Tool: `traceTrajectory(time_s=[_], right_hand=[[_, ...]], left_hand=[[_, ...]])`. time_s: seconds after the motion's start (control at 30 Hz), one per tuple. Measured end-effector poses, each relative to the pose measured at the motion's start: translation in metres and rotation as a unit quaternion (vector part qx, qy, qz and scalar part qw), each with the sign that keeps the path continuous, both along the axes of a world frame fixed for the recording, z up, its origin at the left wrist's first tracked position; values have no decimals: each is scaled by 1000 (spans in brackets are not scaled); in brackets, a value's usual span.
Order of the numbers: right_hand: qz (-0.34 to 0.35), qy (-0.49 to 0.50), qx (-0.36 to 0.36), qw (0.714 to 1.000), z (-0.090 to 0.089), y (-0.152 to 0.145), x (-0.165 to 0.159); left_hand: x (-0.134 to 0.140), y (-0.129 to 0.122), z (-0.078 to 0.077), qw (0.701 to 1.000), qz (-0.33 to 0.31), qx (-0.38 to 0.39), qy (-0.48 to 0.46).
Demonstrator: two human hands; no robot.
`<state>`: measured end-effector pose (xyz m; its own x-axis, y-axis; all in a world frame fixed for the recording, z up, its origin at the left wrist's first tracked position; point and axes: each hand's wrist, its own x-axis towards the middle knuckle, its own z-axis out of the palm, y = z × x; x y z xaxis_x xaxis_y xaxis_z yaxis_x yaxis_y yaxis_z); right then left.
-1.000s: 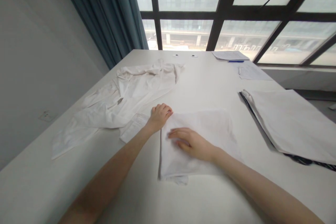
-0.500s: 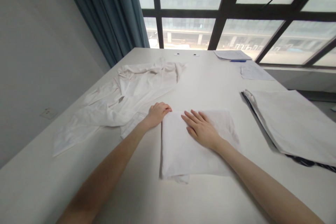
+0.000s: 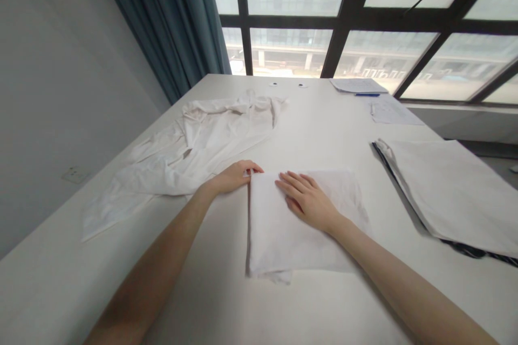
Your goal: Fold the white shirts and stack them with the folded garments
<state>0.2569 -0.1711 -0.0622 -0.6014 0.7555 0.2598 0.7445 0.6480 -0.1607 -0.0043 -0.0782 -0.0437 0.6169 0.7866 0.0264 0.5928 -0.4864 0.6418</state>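
Observation:
A folded white garment or cloth [image 3: 275,237] lies flat on the table in front of me, its exact kind not clear. A small bit of fabric sticks out from under its near edge. At its far left corner is my left hand [image 3: 232,177], thumb and fingertips pinched on the fabric. My right hand [image 3: 309,199] rests flat on top of the cloth, fingers stretched out. Beyond my left hand a white shirt-like garment [image 3: 218,135] is spread out, loose and wrinkled.
A stack of folded white cloth [image 3: 449,188] with dark fabric underneath lies at the right. Papers [image 3: 356,85] and a blue pen [image 3: 367,95] sit at the far right of the white table [image 3: 324,129]. Behind are a window and a blue curtain [image 3: 170,21].
My left hand has shifted slightly left and lower around the corner, its wrist dropping. My right hand has slid a little to the left on the cloth, which stays in place.

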Motion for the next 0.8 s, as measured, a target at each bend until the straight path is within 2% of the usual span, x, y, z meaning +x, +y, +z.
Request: traceTrajectory(time_s=[0.1, 0.33, 0.47, 0.57, 0.67, 0.73, 0.8], right_hand=[[21, -17, -19, 999, 0, 0, 0], [16, -58, -54, 997, 2, 0, 0], [17, -60, -55, 997, 2, 1, 0], [18, -63, -55, 996, 1, 1, 0], [17, -65, -54, 996, -1, 1, 0], [15, -66, -54, 996, -1, 1, 0], [14, -67, -54, 996, -1, 1, -1]], left_hand=[[2, 1, -4, 1000, 16, 21, 1], [5, 1, -14, 997, 32, 70, -13], [1, 2, -8, 998, 35, 49, 18], [2, -2, 1, 993, 46, 88, 68], [17, -14, 3, 982, 66, 162, 70], [32, -26, -4, 978, 62, 184, 81], [46, -39, -15, 970, 52, 195, 136]])
